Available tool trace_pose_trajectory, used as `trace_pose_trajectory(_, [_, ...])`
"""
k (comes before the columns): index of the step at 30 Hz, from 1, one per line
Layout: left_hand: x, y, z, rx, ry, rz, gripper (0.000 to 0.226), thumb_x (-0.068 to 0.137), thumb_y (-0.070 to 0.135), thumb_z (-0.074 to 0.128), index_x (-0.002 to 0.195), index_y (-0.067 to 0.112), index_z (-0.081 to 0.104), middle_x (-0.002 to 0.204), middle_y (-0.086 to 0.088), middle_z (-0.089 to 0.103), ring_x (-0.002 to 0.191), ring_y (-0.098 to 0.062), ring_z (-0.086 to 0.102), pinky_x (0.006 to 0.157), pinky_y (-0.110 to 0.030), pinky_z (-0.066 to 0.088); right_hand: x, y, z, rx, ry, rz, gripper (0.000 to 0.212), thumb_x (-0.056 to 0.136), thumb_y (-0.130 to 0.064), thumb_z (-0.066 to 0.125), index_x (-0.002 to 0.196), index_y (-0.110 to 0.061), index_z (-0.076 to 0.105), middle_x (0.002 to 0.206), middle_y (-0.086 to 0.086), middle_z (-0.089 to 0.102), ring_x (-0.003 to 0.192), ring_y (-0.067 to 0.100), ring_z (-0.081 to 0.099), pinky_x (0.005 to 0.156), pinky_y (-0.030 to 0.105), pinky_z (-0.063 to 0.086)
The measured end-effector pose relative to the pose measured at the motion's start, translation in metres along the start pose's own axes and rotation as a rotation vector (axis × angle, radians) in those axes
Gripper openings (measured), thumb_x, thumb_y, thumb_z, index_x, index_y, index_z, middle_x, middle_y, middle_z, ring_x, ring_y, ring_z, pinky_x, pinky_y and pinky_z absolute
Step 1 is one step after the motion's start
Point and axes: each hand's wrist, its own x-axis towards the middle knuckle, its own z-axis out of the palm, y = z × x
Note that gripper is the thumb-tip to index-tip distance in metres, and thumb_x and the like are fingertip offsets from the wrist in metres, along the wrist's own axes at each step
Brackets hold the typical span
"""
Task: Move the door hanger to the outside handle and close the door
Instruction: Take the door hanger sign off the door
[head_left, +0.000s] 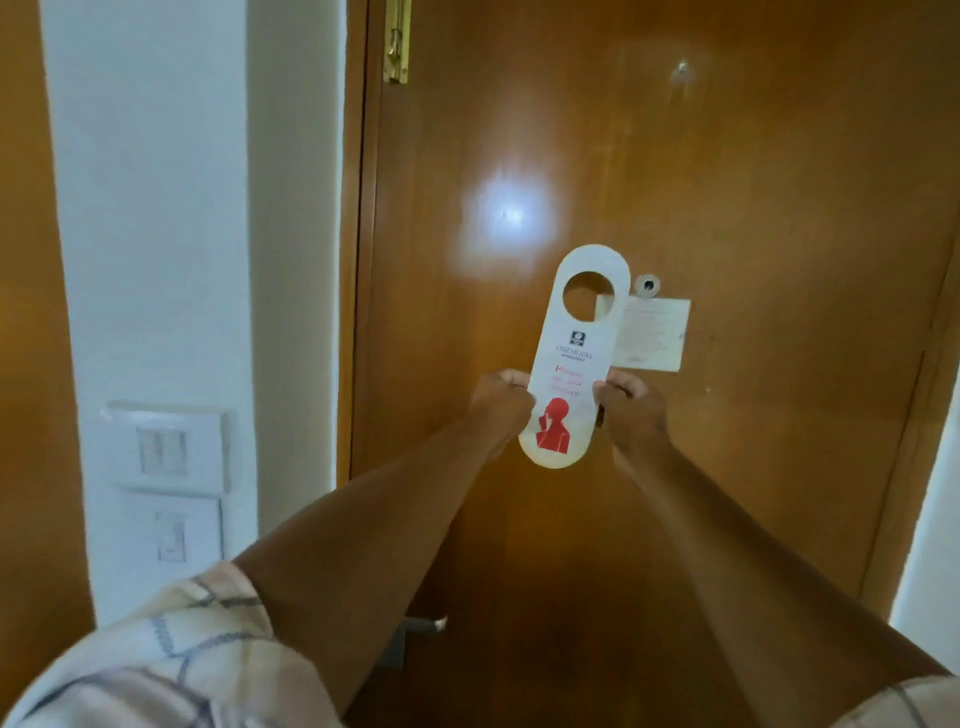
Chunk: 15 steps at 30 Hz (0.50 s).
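Sleeves in a checked fabric (171, 654) sit closest to the camera, then both bare forearms reach out to the door hanger (569, 364), which is held upright in front of the door (753, 171), hole end up. Left hand (501, 402) has its grip pinched on the hanger's left edge, right hand (631, 400) has its grip clamped on the right edge, so the card sits squarely between them, off any handle. Low down under the left forearm there's a bit of the inside handle (423, 623) poking out. Behind the right-hand grip a small notice (654, 332) is stuck on the door, with the peephole (647, 285) just above it. Left of the left-hand grip are wall switches (166, 449). Progress-wise I'd say early to middle: hanger looks freed from inside, but the door seems shut, so opening it, hanging the card outside and closing up are all left. No containers here.
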Motion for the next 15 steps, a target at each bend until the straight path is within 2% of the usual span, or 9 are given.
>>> trace_pose_trajectory(2, [-0.019,-0.048,-0.015,-0.006,0.046,-0.076,0.022,0.091,0.007,0.060,0.108,0.020,0.064,0.117,-0.007,0.070,0.097,-0.023,0.070,0.074,-0.038,0.062,-0.027,0.034,0.009,-0.042,-0.060,0.088,0.016,0.097,-0.011,0.061,0.112,-0.017,0.064,0.107,-0.002,0.072,0.088,0.015,0.073,0.057,0.025,0.059])
trace_pose_trajectory(3, [-0.022,-0.062,-0.018,-0.026,0.059,-0.099,0.024,0.091,0.006,0.060,0.111,0.019,0.064,0.118,-0.007,0.069,0.097,-0.023,0.069,0.074,-0.037,0.061,-0.030,0.042,0.013,-0.062,-0.098,0.122,0.015,0.098,-0.013,0.061,0.110,-0.020,0.064,0.107,-0.002,0.072,0.092,0.017,0.072,0.059,0.028,0.059])
trace_pose_trajectory(4, [-0.044,-0.105,-0.034,-0.007,0.085,-0.183,0.025,0.091,0.006,0.059,0.113,0.017,0.064,0.120,-0.008,0.069,0.100,-0.024,0.068,0.075,-0.037,0.061,-0.058,0.078,0.029,-0.084,-0.134,0.213,0.014,0.098,-0.014,0.061,0.108,-0.022,0.064,0.108,-0.001,0.072,0.094,0.019,0.071,0.064,0.032,0.060])
trace_pose_trajectory(7, [-0.082,-0.174,-0.059,-0.008,0.147,-0.310,0.026,0.092,0.008,0.059,0.116,0.015,0.065,0.121,-0.007,0.068,0.107,-0.028,0.067,0.071,-0.036,0.060,-0.106,0.139,0.052,-0.081,-0.149,0.385,0.013,0.097,-0.012,0.060,0.104,-0.023,0.063,0.108,0.004,0.072,0.093,0.021,0.070,0.074,0.040,0.060])
trace_pose_trajectory(9, [-0.115,-0.230,-0.082,0.004,0.181,-0.448,0.022,0.092,0.007,0.059,0.111,0.015,0.067,0.119,-0.008,0.070,0.104,-0.028,0.069,0.076,-0.040,0.061,-0.154,0.192,0.071,-0.138,-0.161,0.513,0.013,0.097,-0.010,0.061,0.098,-0.023,0.064,0.107,0.007,0.073,0.090,0.021,0.071,0.076,0.041,0.061])
trace_pose_trajectory(12, [-0.153,-0.288,-0.108,0.017,0.184,-0.592,0.021,0.093,0.007,0.055,0.108,0.013,0.068,0.118,-0.011,0.070,0.101,-0.029,0.070,0.082,-0.046,0.060,-0.208,0.246,0.087,-0.209,-0.214,0.636,0.011,0.097,-0.012,0.062,0.099,-0.023,0.064,0.110,0.008,0.072,0.097,0.025,0.071,0.086,0.048,0.059])
trace_pose_trajectory(13, [-0.160,-0.300,-0.112,0.024,0.185,-0.602,0.022,0.093,0.008,0.055,0.109,0.012,0.069,0.119,-0.011,0.070,0.102,-0.030,0.069,0.083,-0.046,0.060,-0.216,0.253,0.089,-0.232,-0.215,0.645,0.010,0.097,-0.014,0.061,0.100,-0.023,0.064,0.111,0.008,0.071,0.098,0.024,0.070,0.085,0.046,0.059])
trace_pose_trajectory(15, [-0.173,-0.315,-0.123,0.039,0.190,-0.626,0.023,0.093,0.009,0.056,0.112,0.012,0.068,0.122,-0.011,0.069,0.106,-0.032,0.068,0.085,-0.046,0.059,-0.226,0.264,0.095,-0.381,-0.219,0.574,0.010,0.099,-0.019,0.058,0.107,-0.021,0.064,0.114,0.007,0.069,0.089,0.014,0.066,0.071,0.030,0.056])
